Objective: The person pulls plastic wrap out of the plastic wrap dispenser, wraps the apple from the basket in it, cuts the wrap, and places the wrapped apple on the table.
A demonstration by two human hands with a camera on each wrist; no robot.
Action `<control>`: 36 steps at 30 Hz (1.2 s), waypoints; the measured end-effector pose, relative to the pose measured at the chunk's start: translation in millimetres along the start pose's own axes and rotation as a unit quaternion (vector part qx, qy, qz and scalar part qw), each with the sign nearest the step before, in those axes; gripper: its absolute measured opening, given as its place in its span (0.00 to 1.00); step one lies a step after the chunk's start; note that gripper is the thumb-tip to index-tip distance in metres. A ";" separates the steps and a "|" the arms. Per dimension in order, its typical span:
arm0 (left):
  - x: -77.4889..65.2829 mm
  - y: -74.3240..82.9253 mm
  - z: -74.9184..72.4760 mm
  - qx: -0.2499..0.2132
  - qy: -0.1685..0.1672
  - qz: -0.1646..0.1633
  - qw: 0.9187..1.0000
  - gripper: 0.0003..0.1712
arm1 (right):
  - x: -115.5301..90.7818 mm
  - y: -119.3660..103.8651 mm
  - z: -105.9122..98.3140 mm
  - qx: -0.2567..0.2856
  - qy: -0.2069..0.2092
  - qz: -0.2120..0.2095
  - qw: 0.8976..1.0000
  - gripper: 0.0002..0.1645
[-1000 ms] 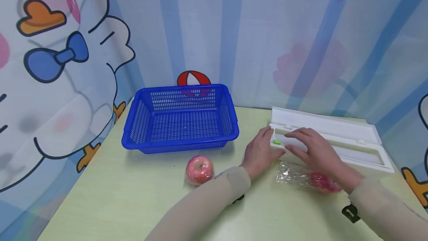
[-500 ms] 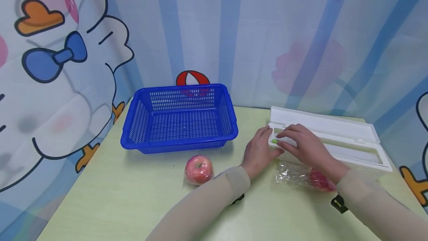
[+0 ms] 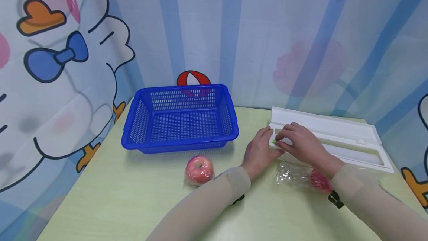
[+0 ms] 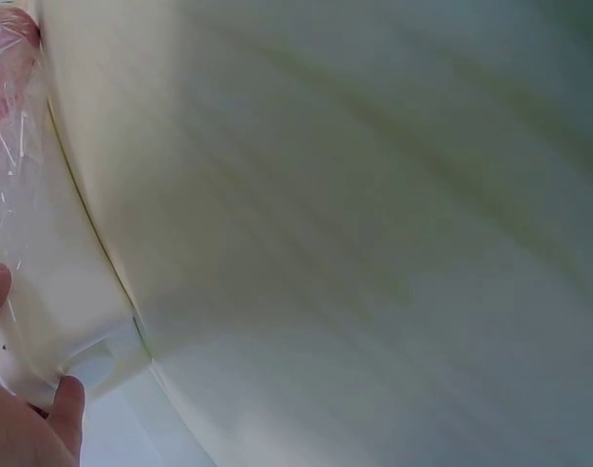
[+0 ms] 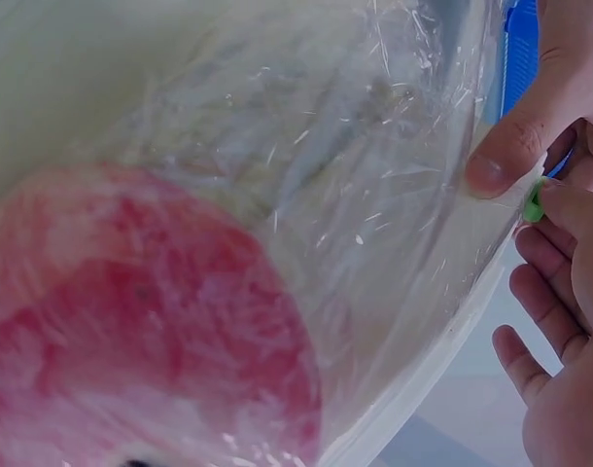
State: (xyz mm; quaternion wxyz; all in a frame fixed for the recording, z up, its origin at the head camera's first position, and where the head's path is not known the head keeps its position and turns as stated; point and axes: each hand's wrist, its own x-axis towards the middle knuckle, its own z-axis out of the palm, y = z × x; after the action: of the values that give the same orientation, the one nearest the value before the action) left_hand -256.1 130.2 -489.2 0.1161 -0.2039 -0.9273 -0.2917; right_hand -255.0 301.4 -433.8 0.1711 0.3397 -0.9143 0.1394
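At the right back of the table lies a long white cling film dispenser (image 3: 387,161), its lid (image 3: 324,121) raised and a pale roll (image 3: 354,153) inside. My left hand (image 3: 258,154) grips its left end, fingers over the end and thumb along the front. With thumb and index finger, my right hand (image 3: 303,143) pinches the small green slider (image 5: 533,200) near that end. Clear film stretches from the dispenser's front to a red apple (image 5: 151,321), which it covers. In the head view my right wrist partly hides this apple (image 3: 321,181).
An apple wrapped in film (image 3: 199,170) sits beside my left sleeve. Behind it stands a blue plastic basket (image 3: 180,145) with slotted walls. A printed curtain (image 3: 254,47) hangs along the table's back edge.
My right hand has moved left along the dispenser, and its spread thumb and fingers have closed on the green slider. The left hand keeps its place.
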 end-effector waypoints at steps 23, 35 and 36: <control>-0.9 0.7 -1.1 0.004 -0.003 0.009 1.000 0.42 | -10.0 6.3 -5.8 -0.009 -0.032 0.010 0.999 0.07; 0.0 -1.6 0.0 0.002 0.010 0.017 1.000 0.42 | -30.0 22.7 -18.3 -0.026 -0.041 0.007 0.999 0.08; 0.3 -2.0 0.3 0.002 0.009 0.016 1.000 0.42 | -32.3 24.5 -19.7 -0.029 -0.040 0.006 0.999 0.09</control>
State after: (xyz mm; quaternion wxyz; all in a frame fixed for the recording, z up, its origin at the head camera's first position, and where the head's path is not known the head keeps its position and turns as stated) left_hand -257.3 129.0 -490.3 0.1300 -0.2161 -0.9232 -0.2901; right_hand -244.1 345.1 -432.6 0.1432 0.3347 -0.9260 0.1003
